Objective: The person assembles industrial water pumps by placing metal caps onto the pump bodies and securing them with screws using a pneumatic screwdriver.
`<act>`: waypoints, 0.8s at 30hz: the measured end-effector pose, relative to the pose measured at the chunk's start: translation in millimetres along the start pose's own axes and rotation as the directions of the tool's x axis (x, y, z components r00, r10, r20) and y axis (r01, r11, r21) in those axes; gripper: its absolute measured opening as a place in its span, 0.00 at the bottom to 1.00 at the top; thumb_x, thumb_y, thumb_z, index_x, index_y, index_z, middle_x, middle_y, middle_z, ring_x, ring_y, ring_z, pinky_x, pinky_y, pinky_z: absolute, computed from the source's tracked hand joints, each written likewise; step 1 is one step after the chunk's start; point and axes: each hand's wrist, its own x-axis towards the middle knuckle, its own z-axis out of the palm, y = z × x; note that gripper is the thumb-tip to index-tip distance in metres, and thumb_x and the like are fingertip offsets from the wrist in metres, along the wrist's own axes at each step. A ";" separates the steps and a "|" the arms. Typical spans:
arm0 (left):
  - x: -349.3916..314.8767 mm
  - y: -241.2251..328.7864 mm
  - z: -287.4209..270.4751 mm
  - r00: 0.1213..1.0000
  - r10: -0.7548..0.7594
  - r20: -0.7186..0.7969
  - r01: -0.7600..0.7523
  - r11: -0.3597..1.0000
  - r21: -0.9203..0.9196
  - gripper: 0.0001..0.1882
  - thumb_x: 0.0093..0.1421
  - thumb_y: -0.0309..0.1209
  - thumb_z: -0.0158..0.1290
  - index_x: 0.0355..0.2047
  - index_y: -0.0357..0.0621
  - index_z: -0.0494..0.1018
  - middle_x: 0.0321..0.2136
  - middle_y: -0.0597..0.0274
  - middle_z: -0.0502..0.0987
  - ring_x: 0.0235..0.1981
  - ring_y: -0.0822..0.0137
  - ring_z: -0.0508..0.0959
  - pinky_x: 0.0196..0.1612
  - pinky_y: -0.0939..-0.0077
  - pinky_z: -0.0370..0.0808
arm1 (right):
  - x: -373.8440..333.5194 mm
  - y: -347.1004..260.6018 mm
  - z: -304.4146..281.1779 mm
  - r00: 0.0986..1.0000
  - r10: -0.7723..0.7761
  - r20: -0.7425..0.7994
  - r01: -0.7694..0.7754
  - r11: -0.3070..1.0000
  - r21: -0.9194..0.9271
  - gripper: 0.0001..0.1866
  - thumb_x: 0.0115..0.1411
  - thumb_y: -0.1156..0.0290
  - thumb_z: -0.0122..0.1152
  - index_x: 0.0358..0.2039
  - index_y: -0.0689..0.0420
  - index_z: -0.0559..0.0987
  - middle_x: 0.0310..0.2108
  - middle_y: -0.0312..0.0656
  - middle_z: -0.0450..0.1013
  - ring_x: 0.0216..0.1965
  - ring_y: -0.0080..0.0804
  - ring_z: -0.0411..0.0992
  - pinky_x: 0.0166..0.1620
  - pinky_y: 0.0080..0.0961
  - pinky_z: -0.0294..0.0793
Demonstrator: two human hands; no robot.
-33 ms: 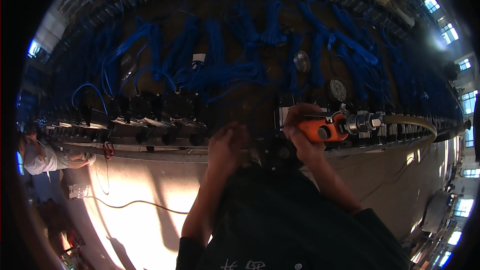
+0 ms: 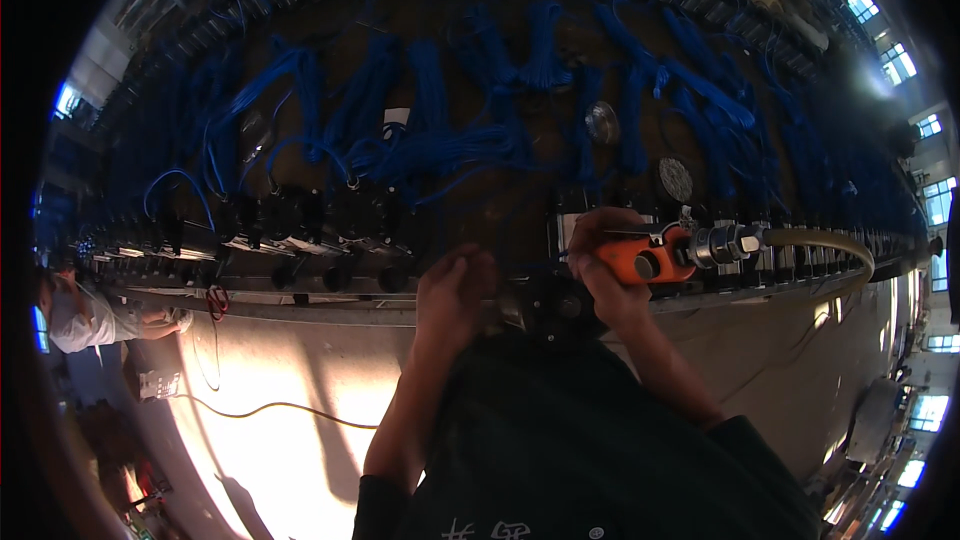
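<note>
Right hand (image 2: 600, 265) raised, fingers wrapped around orange tool (image 2: 650, 258) with hose (image 2: 820, 240), left hand (image 2: 455, 300) raised, fingers curled at dark round part (image 2: 550, 308), blue wires (image 2: 450, 130) above.

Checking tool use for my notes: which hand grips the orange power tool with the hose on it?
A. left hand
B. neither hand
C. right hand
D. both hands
C: the right hand wraps the orange tool, while the left hand sits apart at the dark part beside it.
</note>
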 end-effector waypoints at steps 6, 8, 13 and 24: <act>-0.1 -20.1 26.5 0.974 -0.080 0.214 0.057 0.992 0.111 0.11 0.65 0.33 0.49 0.40 0.36 0.71 0.31 0.55 0.79 0.26 0.67 0.77 0.28 0.77 0.73 | -2.2 -4.4 -29.1 0.992 -0.021 -0.127 0.034 0.994 0.104 0.17 0.49 0.81 0.50 0.43 0.60 0.68 0.30 0.41 0.69 0.22 0.22 0.65 0.27 0.21 0.69; 2.6 -28.6 38.1 0.985 -0.096 0.146 0.070 0.982 0.175 0.10 0.64 0.32 0.51 0.39 0.37 0.72 0.30 0.57 0.78 0.25 0.69 0.76 0.27 0.79 0.72 | -3.3 -3.9 -39.6 0.984 0.013 -0.176 0.012 0.989 0.144 0.17 0.48 0.82 0.49 0.41 0.60 0.68 0.30 0.42 0.69 0.22 0.23 0.65 0.27 0.21 0.69; 12.0 -39.0 57.0 0.986 -0.121 0.113 0.074 0.934 0.349 0.08 0.62 0.30 0.55 0.38 0.38 0.74 0.25 0.61 0.76 0.22 0.72 0.72 0.23 0.80 0.66 | -9.6 -15.4 -45.6 0.968 0.090 -0.233 -0.028 0.966 0.256 0.18 0.46 0.82 0.49 0.41 0.61 0.67 0.28 0.42 0.68 0.23 0.25 0.66 0.28 0.21 0.69; 10.2 -34.0 96.8 0.970 -0.166 0.180 0.078 0.906 0.415 0.09 0.64 0.28 0.50 0.41 0.36 0.73 0.32 0.52 0.80 0.16 0.78 0.67 0.16 0.86 0.59 | -4.8 -26.0 -57.0 0.882 -0.160 -0.442 0.372 0.814 0.446 0.16 0.50 0.86 0.48 0.41 0.61 0.66 0.28 0.43 0.68 0.23 0.25 0.67 0.28 0.20 0.69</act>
